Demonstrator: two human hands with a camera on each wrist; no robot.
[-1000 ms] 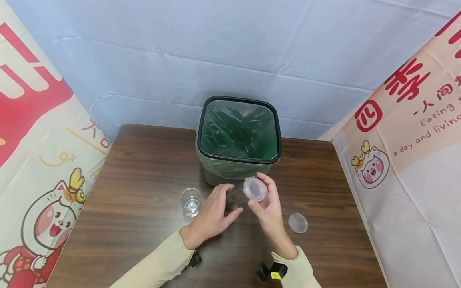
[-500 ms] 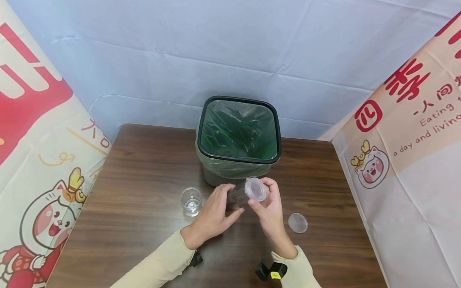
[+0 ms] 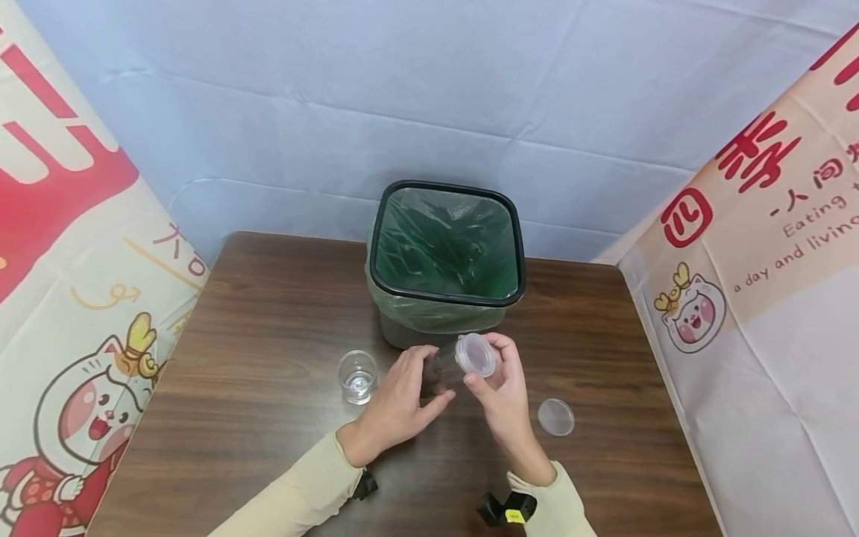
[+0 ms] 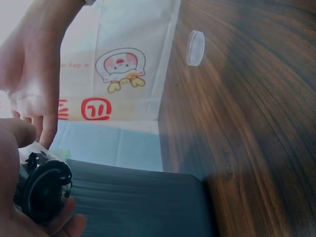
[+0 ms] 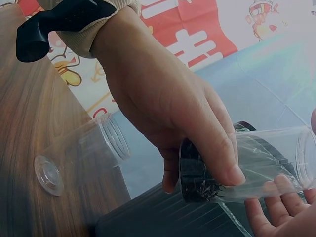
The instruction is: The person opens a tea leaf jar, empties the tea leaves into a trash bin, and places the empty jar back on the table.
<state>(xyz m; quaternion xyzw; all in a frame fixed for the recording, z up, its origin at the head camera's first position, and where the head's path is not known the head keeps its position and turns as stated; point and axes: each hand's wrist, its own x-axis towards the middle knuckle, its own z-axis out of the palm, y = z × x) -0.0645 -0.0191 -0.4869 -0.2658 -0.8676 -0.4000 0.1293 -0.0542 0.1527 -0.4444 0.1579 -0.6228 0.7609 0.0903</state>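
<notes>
A clear plastic jar is held tilted between both hands above the table, close in front of the bin. Black material lies at its lower end, seen as a dark mass in the right wrist view. A pale translucent lid covers the end facing right. My left hand grips the jar round its dark end, thumb along the near side. My right hand holds the lid end, thumb in front and fingers behind. Part of the jar is hidden by the left hand.
A bin with a black rim and thin green liner stands at the table's back. Another clear jar, uncovered, stands left of my left hand. A loose clear lid lies on the wooden table at right.
The right hand's fingers have slid down a little behind the lid end, and that end has shifted slightly right. The left hand keeps its grip; the other jar and loose lid stay put.
</notes>
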